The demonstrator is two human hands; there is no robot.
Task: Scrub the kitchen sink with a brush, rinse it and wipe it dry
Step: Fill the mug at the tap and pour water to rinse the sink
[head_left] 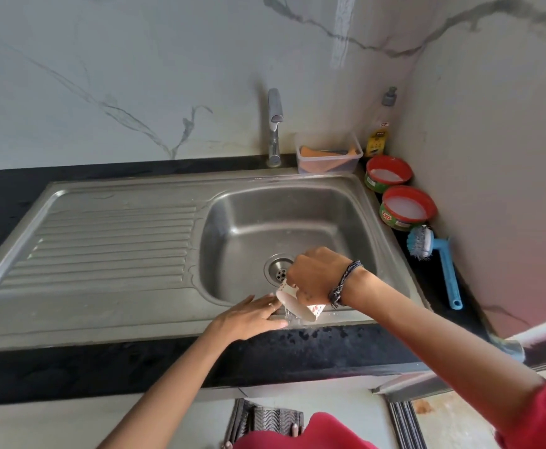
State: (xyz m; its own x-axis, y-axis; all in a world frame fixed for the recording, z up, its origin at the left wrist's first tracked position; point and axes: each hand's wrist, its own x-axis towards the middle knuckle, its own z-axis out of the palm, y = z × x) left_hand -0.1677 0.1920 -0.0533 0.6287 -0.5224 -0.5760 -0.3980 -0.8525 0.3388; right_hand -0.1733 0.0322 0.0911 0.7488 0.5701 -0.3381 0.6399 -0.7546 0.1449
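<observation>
A steel sink (297,202) with a ribbed drainboard (112,241) is set in a black counter. My right hand (317,277) grips a small white patterned cup (300,309), tipped over the sink's front rim, and water runs out of it. My left hand (252,315) lies flat and open on the wet front rim, its fingertips beside the stream. The drain (276,268) shows just behind the cup. A blue scrub brush (440,257) lies on the counter to the right of the sink, untouched. The tap (274,124) stands at the back and no water runs from it.
Two red-rimmed tubs of dish soap (407,207) sit at the right back corner. A clear box with an orange cloth (328,153) and a soap bottle (383,124) stand by the wall. The marble wall closes in on the right.
</observation>
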